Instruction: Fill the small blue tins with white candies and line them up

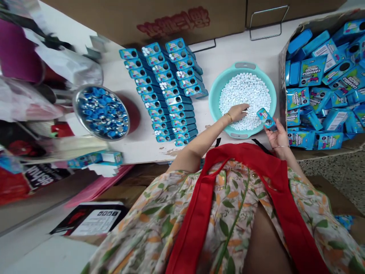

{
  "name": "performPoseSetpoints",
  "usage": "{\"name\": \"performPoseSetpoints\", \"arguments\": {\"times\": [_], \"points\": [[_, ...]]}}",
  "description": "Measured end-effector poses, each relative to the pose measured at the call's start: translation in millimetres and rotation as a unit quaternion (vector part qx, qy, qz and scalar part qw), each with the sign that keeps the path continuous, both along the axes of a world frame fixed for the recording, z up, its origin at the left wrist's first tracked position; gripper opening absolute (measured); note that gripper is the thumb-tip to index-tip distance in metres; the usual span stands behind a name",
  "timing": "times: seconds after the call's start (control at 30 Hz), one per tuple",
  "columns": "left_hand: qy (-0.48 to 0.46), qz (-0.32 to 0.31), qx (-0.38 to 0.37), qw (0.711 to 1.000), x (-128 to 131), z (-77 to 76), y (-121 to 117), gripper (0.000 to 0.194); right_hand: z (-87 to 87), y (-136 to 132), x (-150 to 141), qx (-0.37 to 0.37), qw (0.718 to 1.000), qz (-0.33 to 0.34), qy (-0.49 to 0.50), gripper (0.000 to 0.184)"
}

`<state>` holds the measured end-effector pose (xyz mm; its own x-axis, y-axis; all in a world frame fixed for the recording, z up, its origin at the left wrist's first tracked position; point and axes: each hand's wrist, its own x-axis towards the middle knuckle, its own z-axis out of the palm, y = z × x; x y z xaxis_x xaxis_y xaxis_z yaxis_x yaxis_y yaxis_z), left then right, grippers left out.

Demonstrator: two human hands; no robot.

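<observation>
My left hand [238, 113] reaches into a turquoise basin [214, 110] heaped with small white candies [245, 89]. Its fingers are drawn together at the surface of the pile, with white candies showing between thumb and fingers. Over the basin's right edge, my right hand [278, 136] grips a small blue candy box [267, 119], tilted so that a dark round opening in its top faces up. Left of the basin stand rows of the same blue boxes [178, 108] in columns. White candies show at the openings of some; others look dark inside.
A cardboard carton [283, 76] on the right is full of blue boxes [313, 72]. To the left stands a metal bowl [76, 110] of blue and silver pieces [105, 110]. Large cardboard boxes [171, 19] line the back of the white table [129, 146], and bags [68, 64] crowd the far left.
</observation>
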<state>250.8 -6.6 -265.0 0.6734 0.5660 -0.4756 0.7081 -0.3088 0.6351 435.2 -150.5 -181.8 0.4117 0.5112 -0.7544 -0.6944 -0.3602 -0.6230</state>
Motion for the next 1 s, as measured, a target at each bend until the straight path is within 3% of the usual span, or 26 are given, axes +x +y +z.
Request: {"name": "performPoseSetpoints", "arguments": {"times": [0.13, 0.2, 0.3, 0.43, 0.53, 0.7, 0.87, 0.93, 1.0], "points": [[-0.056, 0.007, 0.004, 0.998, -41, 19.7, 16, 0.040, -0.2, -6, -2, -0.017, 0.999, -0.015, 0.027, 0.030], [-0.079, 0.001, 0.033, 0.996, -65, 42.2, 24, 0.037, -1.1, -5, -6, -0.023, 0.999, -0.024, 0.034, 0.027], [-0.089, -0.029, 0.077, 0.993, -92, 88.0, 30, 0.036, -3.3, 1, -15, 0.000, 0.999, -0.023, 0.036, 0.025], [-0.051, -0.102, 0.102, 0.988, -98, 148.3, 29, 0.035, -6.2, 16, -28, 0.024, 0.999, 0.007, 0.039, 0.025], [-0.002, -0.158, 0.111, 0.981, -83, 177.5, 24, 0.030, -7.6, 24, -34, 0.014, 0.999, 0.029, 0.043, 0.030], [0.079, -0.167, 0.167, 0.968, -55, 203.9, 12, 0.030, -11.0, 26, -36, 0.022, 0.998, 0.051, 0.028, 0.041], [0.105, -0.178, 0.204, 0.957, -37, 223.6, -5, 0.035, -17.1, 26, -36, 0.020, 0.999, 0.042, 0.022, 0.041], [0.096, -0.178, 0.207, 0.957, -36, 224.3, -8, 0.037, -18.3, 27, -38, 0.020, 0.999, 0.036, 0.024, 0.042], [0.085, -0.152, 0.211, 0.962, -43, 215.0, -4, 0.040, -17.9, 27, -38, 0.018, 0.999, 0.035, 0.026, 0.042]]}}
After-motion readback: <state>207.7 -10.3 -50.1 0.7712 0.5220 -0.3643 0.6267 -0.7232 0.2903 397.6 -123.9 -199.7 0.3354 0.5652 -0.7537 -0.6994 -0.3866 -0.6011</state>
